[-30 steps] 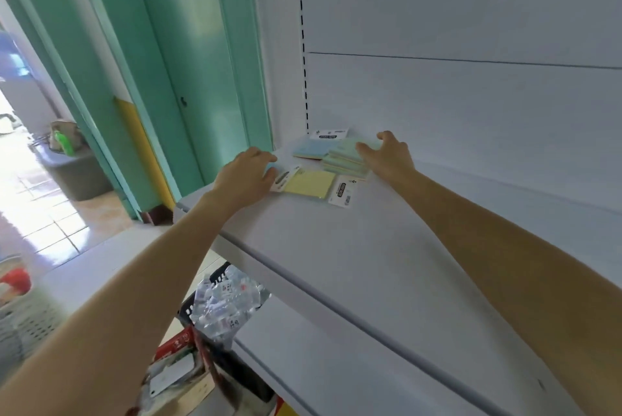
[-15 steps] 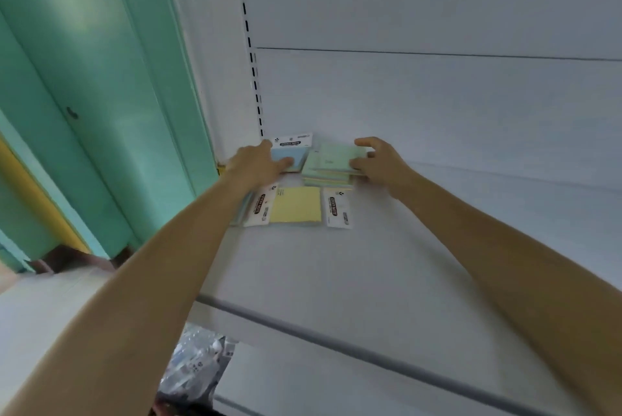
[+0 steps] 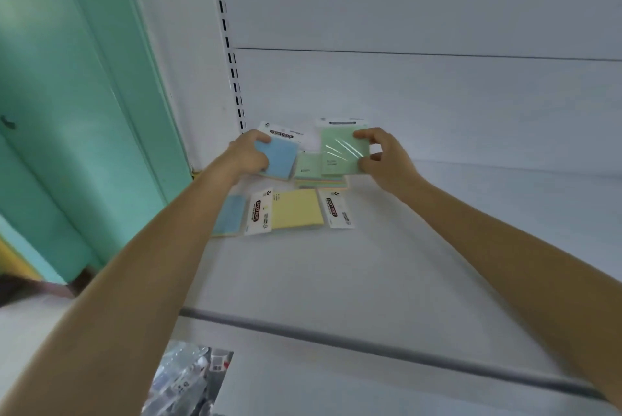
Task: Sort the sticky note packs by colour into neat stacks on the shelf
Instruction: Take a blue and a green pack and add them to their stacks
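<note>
**One pack in each hand, each close to its own colour**

Beside the teal door frame (image 3: 101,119), the left hand (image 3: 249,155) is raised over the back left corner of the shelf (image 3: 336,281). Its fingers and thumb curl round the near edge of a blue pack (image 3: 279,158), whose white header card points away toward the back wall.

Below that hand and nearer the person, a second blue pack (image 3: 230,215) lies flat at the shelf's left edge. To its right lies a yellow pack (image 3: 296,208), with a white header card on either side of it; I cannot tell which card belongs to which pack. Both lie with their long axis across the shelf, a quarter turn from the held packs.

Further back, between the hands, sits a green stack (image 3: 308,168) with paler layers under it. Just above and to the right of it, the right hand (image 3: 387,160) pinches a green pack (image 3: 340,151) by its right edge, thumb and fingertips closed on it, header card also toward the wall.

The green pack probably only needs lowering onto the pile beneath it, and the right hand is the nearer one. The blue pack's match lies toward the person from the left hand, so that hand would have to draw back and turn its pack.
</note>
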Available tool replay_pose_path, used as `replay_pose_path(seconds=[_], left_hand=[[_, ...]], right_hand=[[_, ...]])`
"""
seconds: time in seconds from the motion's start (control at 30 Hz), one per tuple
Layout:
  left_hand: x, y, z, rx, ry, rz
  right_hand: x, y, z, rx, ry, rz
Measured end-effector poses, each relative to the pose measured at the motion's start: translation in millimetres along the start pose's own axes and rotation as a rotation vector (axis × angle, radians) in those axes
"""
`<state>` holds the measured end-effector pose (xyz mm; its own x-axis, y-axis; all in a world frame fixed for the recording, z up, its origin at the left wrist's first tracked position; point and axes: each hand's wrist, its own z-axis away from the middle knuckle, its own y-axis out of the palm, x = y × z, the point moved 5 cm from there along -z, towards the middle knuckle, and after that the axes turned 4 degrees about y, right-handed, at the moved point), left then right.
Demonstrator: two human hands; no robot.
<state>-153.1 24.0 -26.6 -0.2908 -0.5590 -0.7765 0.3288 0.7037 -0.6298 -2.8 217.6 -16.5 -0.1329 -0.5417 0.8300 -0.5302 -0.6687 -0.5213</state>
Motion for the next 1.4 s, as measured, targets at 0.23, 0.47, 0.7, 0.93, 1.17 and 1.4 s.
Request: replay_pose_path(seconds=[0.23,0.47,0.7,0.93,1.17,1.4], left_hand=[[-26,-9,28,-0.393,0.107,0.169],[-102,34,55,-0.319,0.272,0.347],[-192,169,104,-0.061,0.32,0.439],[-281,305,177,0.065,0.313,0.487],[-358,399,224,0.164,0.362,0.478],[-410,450,208,0.197,0.373,0.452]], right_hand=[[-6,-42,22,-0.159,0.005,0.016],[-36,-113,60,-0.227,0.042,0.011],[-98,-240,136,-0.325,0.145,0.051],[-183,-382,232,-0.425,0.266,0.065],[-232,-480,291,-0.537,0.323,0.054],[-269,-531,288,-0.578,0.356,0.037]])
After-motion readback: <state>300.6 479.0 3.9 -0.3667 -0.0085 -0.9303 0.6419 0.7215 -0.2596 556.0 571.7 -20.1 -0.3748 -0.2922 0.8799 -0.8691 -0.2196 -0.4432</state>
